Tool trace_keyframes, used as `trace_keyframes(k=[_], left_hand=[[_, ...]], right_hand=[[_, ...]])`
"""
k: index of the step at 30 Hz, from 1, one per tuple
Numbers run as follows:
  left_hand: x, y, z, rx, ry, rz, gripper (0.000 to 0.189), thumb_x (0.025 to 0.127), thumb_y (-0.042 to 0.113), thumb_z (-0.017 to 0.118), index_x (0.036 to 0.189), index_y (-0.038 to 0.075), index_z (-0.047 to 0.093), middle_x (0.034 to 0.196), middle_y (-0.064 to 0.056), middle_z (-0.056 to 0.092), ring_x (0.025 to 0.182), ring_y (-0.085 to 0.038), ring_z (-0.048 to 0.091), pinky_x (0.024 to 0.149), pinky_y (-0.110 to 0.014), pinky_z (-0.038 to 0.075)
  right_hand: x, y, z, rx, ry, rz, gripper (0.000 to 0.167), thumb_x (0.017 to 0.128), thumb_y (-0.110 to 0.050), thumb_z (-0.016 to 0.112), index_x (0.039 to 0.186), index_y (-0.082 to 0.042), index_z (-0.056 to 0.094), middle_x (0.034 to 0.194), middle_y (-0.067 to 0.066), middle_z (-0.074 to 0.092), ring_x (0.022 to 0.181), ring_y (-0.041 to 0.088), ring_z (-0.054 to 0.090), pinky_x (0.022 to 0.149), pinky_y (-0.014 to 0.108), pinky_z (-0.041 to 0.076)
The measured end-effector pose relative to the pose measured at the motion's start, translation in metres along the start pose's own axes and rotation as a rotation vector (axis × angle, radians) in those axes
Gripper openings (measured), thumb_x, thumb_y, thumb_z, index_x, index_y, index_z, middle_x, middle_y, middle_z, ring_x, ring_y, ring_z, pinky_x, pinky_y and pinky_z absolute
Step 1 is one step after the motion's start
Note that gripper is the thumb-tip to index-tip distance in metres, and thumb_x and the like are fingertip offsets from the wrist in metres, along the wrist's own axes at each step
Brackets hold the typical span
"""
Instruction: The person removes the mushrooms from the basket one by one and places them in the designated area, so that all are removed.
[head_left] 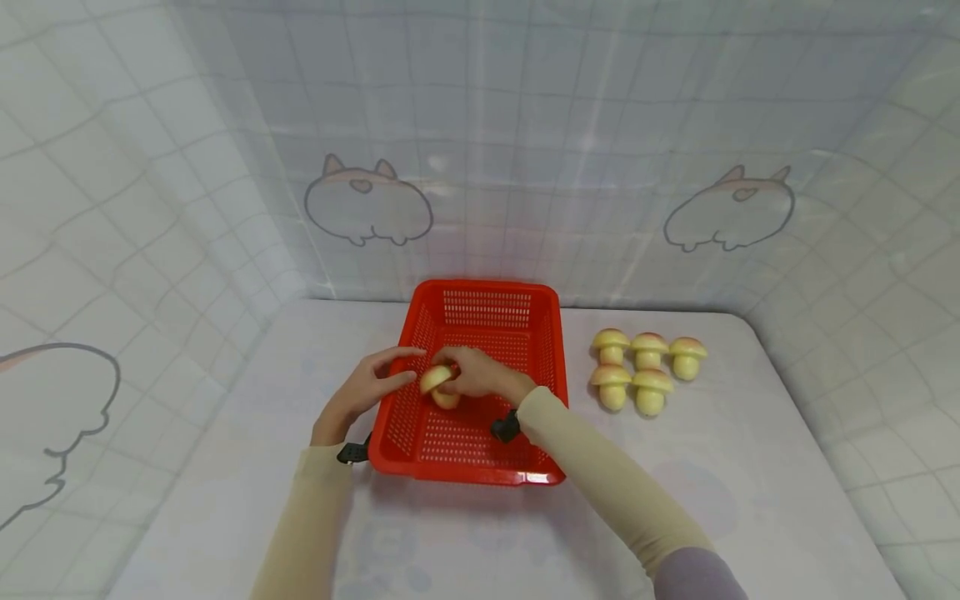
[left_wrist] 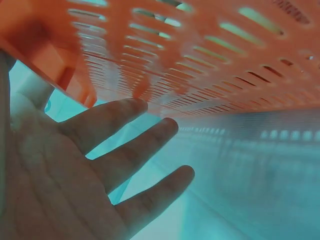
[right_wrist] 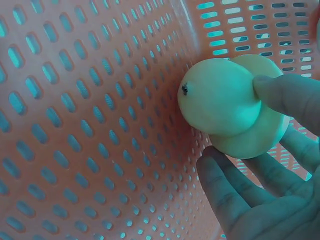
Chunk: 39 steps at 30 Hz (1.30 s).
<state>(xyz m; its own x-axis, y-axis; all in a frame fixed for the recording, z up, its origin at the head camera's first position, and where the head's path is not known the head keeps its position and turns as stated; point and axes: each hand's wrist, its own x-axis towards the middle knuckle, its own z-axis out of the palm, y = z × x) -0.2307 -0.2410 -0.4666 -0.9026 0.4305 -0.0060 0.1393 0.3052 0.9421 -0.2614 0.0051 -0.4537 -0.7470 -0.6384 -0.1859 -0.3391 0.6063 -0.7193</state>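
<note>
A red slotted basket (head_left: 540, 317) stands in the middle of the table. My right hand (head_left: 472, 372) reaches inside it and pinches a yellow toy mushroom (head_left: 438, 387) low over the basket floor. In the right wrist view the mushroom (right_wrist: 225, 102) sits between my thumb and fingers (right_wrist: 235, 187), close to the basket wall (right_wrist: 75, 125). My left hand (head_left: 371, 383) is at the basket's left rim with straight fingers and holds nothing. The left wrist view shows the open palm (left_wrist: 75, 170) beside the orange-red wall (left_wrist: 200, 55).
Several more toy mushrooms (head_left: 645, 371) stand in two rows on the white table (head_left: 750, 467), right of the basket. Tiled sheet walls with cartoon animal drawings enclose the table at the back and both sides.
</note>
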Motion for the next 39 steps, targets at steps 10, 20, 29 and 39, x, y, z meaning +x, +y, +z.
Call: trace_keyframes(k=[10,20,29,39], left_hand=[[-0.001,-0.001,0.0,-0.02,-0.001,-0.036,0.043,0.102,0.022,0.065,0.143,0.012,0.058,0.146,-0.018,0.055,0.112,-0.032,0.062,0.087,-0.031,0.058],[-0.003,0.001,0.0,-0.033,-0.005,-0.047,0.042,0.102,0.022,0.066,0.143,0.013,0.059,0.141,-0.021,0.057,0.107,-0.033,0.064,0.085,-0.03,0.059],[-0.003,-0.001,0.0,-0.039,-0.004,-0.06,0.044,0.102,0.021,0.065,0.144,0.01,0.056,0.138,-0.027,0.056,0.105,-0.034,0.065,0.084,-0.03,0.06],[0.0,0.001,0.001,-0.036,-0.004,-0.075,0.046,0.102,0.023,0.066,0.144,0.009,0.055,0.139,-0.025,0.057,0.107,-0.036,0.065,0.085,-0.031,0.06]], right_hand=[[-0.007,-0.001,-0.012,0.134,0.053,0.008,0.037,0.095,-0.019,0.075,0.131,-0.014,0.064,0.127,0.003,0.066,0.107,0.021,0.06,0.092,0.035,0.056],[-0.01,-0.001,-0.017,0.137,0.088,0.022,0.039,0.095,-0.02,0.076,0.132,-0.012,0.064,0.13,0.004,0.066,0.112,0.022,0.061,0.095,0.037,0.054],[-0.032,-0.009,-0.036,0.244,0.172,-0.034,0.038,0.094,-0.021,0.076,0.13,-0.012,0.066,0.125,0.004,0.068,0.115,0.024,0.062,0.094,0.037,0.057],[-0.072,-0.005,-0.065,0.334,0.348,-0.025,0.043,0.094,-0.018,0.076,0.134,-0.009,0.062,0.128,0.01,0.066,0.116,0.031,0.067,0.091,0.041,0.059]])
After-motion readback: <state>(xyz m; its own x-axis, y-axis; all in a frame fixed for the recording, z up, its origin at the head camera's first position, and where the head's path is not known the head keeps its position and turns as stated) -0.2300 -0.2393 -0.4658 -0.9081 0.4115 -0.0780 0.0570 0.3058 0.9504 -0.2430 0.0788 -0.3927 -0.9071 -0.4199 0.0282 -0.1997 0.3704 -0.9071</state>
